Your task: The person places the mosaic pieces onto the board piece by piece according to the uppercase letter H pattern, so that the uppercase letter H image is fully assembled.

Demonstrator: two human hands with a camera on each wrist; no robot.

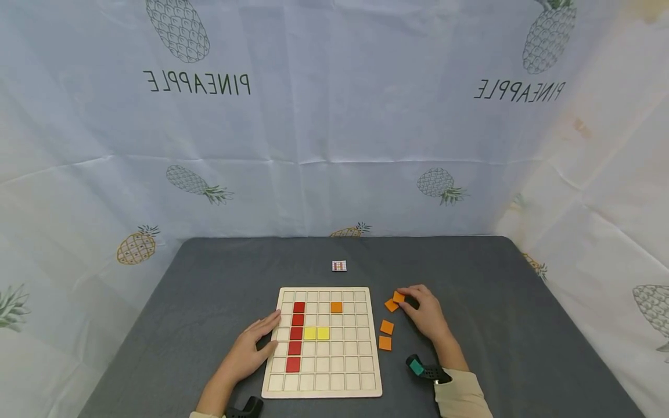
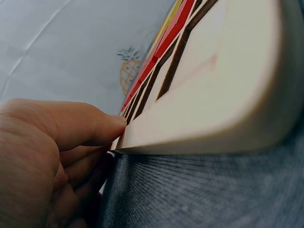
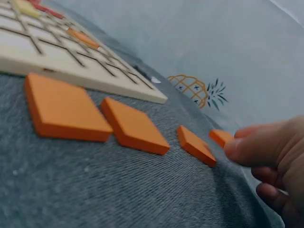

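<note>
A pale wooden grid board point(image 1: 322, 391) lies on the dark table. My left hand point(image 1: 250, 350) rests against its left edge, with thumb and fingertips touching the rim; in the left wrist view the thumb point(image 2: 90, 124) meets the board's side point(image 2: 199, 142). My right hand point(image 1: 425, 310) pinches an orange square tile point(image 1: 399, 296) between thumb and fingers, just right of the board. In the right wrist view the pinched tile point(image 3: 220, 137) shows above the table. Another orange tile point(image 1: 391, 306) lies right below it, and two more, an upper one point(image 1: 387, 327) and a lower one point(image 1: 385, 343), lie nearer me.
On the board stand a column of red tiles point(image 1: 295, 333), two yellow tiles point(image 1: 316, 333) side by side and one orange tile point(image 1: 336, 307). A small patterned card point(image 1: 339, 266) lies behind the board. A pineapple-print cloth point(image 1: 313, 128) hangs behind the table point(image 1: 449, 261).
</note>
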